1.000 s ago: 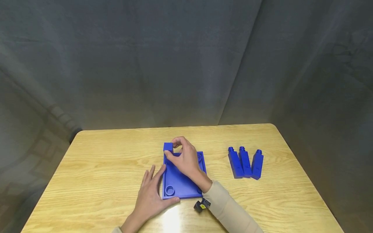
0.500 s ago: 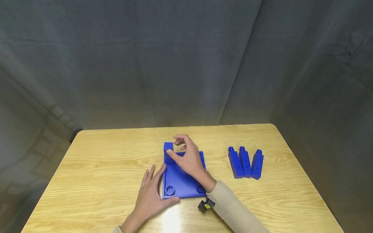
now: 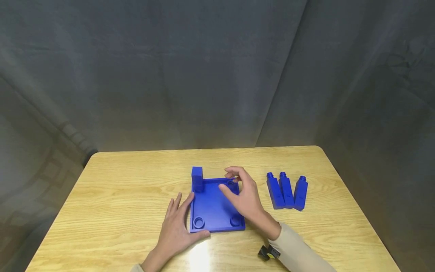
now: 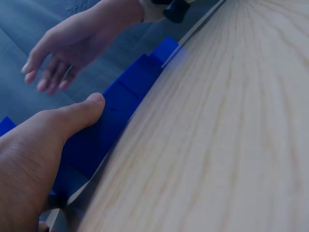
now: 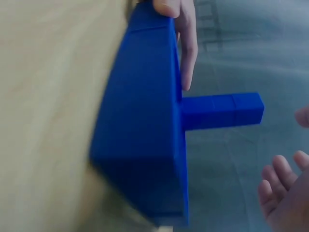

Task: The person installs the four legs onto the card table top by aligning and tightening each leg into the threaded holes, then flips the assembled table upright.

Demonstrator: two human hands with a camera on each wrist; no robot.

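A square blue base (image 3: pixel 217 207) with a raised rim and round sockets at its corners lies on the table. One blue square post (image 3: pixel 197 178) stands upright at its far left corner; in the right wrist view that post (image 5: pixel 222 111) juts from the base side-on. My left hand (image 3: pixel 177 226) rests against the base's near left corner, with a straight thumb along the near edge and a fingertip at the left edge. Over the base's right side hovers my right hand (image 3: pixel 247 196), fingers loosely bent, holding nothing. It partly covers the base's right edge.
To the right of the base, three blue posts (image 3: pixel 286 192) with threaded ends lie side by side on the wooden table (image 3: pixel 119 196). Grey curtains (image 3: pixel 170 94) hang behind the table and at its sides.
My right hand has let go of the upright post and moved right and slightly toward me. The post stays standing in the corner. My left hand has not moved.
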